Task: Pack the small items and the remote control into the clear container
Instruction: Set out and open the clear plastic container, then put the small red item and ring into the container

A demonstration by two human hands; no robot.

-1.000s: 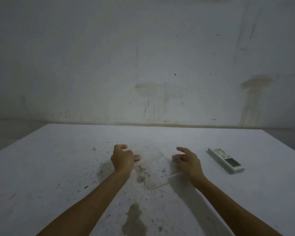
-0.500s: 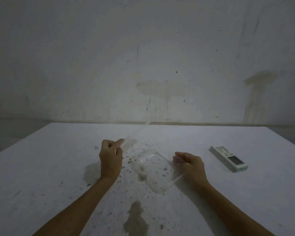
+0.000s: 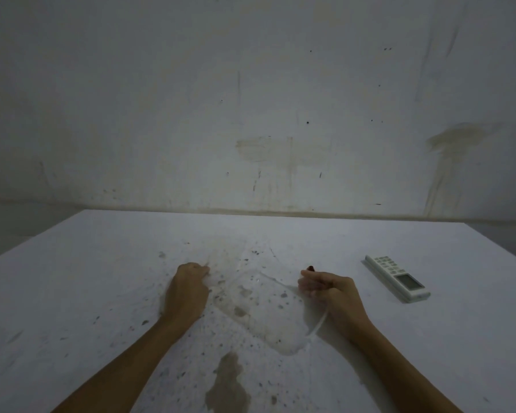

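A clear plastic container [image 3: 317,325] lies on the white table [image 3: 96,293] between my hands. Its thin, see-through lid [image 3: 251,257] appears swung back flat on the far side, showing only as faint lines. My left hand [image 3: 188,289] is closed in a fist at the container's left corner, seemingly pinching the lid's edge. Curled over the container's right rim, my right hand [image 3: 329,292] holds it down. A small dark red item [image 3: 310,268] shows just beyond my right fingertips. The white remote control [image 3: 396,278] lies to the right, apart from both hands.
The table is speckled with dark spots and carries a brown stain [image 3: 228,383] near its front edge. A stained wall [image 3: 265,114] rises right behind the table's far edge. The left and right table edges slope away toward the floor.
The left hand lifted the clear lid up off the container, then swung it down to the far side. The right hand stayed on the container's right rim. The remote has not moved.
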